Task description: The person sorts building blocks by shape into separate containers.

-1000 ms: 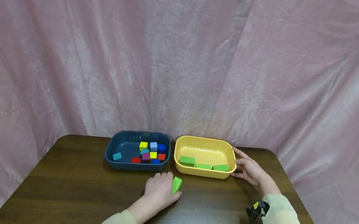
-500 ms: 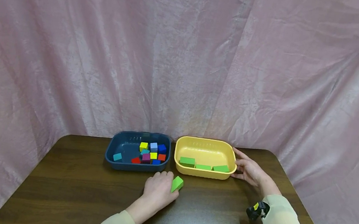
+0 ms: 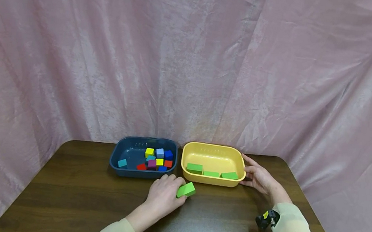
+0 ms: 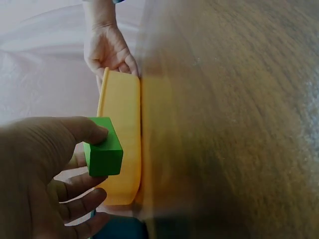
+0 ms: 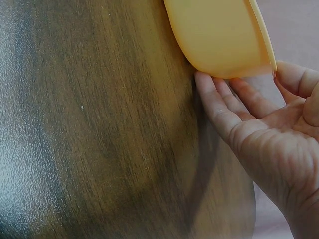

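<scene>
My left hand (image 3: 164,194) pinches a green block (image 3: 186,190) between thumb and fingers, just in front of the two trays. In the left wrist view the thumb lies on one face of the block (image 4: 104,149), and the lower fingers are spread apart below it. At the right end of the yellow tray (image 3: 211,180), my right hand (image 3: 260,178) touches the outer wall. The right wrist view shows its fairly straight fingers (image 5: 217,107) against the tray's end, with the thumb at the rim. Three green blocks (image 3: 194,168) lie along the near side inside this tray.
To the left of the yellow tray stands a dark blue tray (image 3: 131,173) holding several small cubes, among them a purple cube (image 3: 151,164) and a yellow cube (image 3: 149,152). Both trays stand at the back of the wooden table (image 3: 70,191), before a pink curtain (image 3: 192,63).
The green block in my left hand has turned from near upright to lying slanted, its free end swinging right. The right hand stays at the yellow tray.
</scene>
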Available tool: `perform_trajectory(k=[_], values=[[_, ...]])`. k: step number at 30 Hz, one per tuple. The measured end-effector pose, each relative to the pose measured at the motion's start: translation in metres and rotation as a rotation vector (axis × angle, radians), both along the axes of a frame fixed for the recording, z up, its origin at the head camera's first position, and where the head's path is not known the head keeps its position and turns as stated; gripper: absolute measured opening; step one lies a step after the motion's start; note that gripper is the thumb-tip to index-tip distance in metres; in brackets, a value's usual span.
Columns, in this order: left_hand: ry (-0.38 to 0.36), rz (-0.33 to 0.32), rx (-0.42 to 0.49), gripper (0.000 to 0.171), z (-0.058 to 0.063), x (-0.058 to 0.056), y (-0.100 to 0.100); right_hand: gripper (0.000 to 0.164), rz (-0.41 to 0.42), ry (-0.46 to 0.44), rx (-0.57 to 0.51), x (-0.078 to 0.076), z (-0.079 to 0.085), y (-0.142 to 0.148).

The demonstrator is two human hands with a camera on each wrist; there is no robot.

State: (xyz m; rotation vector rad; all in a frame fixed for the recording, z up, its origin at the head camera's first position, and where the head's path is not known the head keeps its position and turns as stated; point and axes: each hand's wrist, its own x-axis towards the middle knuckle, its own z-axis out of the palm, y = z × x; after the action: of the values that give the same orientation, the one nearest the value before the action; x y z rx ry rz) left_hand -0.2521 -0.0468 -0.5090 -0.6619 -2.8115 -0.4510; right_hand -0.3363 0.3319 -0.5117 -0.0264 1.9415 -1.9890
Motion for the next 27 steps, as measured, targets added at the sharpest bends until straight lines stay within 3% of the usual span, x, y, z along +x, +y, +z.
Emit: perform_trajectory(k=[8, 14, 17, 27], values=[[0.054, -0.074, 0.053, 0.032, 0.011, 0.003, -0.001, 0.069, 0.003, 0.001, 0.004, 0.001, 0.002, 0.0], [0.027, -0.117, 0.089, 0.035, 0.024, 0.002, -0.001, 0.069, 0.009, 0.0, 0.001, 0.001, 0.002, 0.0], [0.02, -0.123, 0.094, 0.038, 0.03, 0.001, -0.001, 0.068, 0.008, -0.001, 0.0, 0.001, 0.002, -0.001], [0.101, -0.118, 0.079, 0.036, 0.053, -0.011, 0.0, 0.069, -0.006, -0.002, 0.006, 0.001, 0.001, -0.001]])
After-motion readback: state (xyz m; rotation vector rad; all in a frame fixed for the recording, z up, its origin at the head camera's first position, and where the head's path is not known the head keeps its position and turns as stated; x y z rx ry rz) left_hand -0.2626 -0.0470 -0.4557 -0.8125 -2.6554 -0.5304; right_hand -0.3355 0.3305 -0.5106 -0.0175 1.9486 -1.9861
